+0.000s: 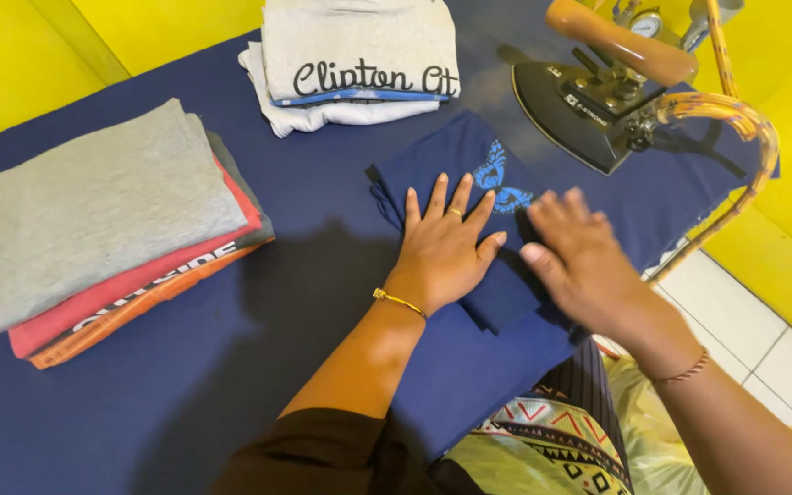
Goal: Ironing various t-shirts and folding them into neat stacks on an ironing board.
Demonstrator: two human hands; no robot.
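At the left of the frame a stack of folded shirts [112, 229], soft grey knit over red and orange, is lying on the navy padded table [304, 183]. At centre, the left hand [446, 247] is pressing open-palmed, fingers spread, on the folded navy T-shirt [460, 156], smoothing its fold. The right hand [584, 266], open and flat, is sliding beside it; next comes a firm, even press, with the black wooden-handled iron [588, 101] resting upper right.

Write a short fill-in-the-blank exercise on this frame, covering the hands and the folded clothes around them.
1. Both hands, left hand and right hand, press flat on a folded ____ blue shirt.
2. The top garment of the folded stack at left is ____.
3. The black iron with a wooden handle rests to the ____ of the shirt.

Missing words: navy; grey; right
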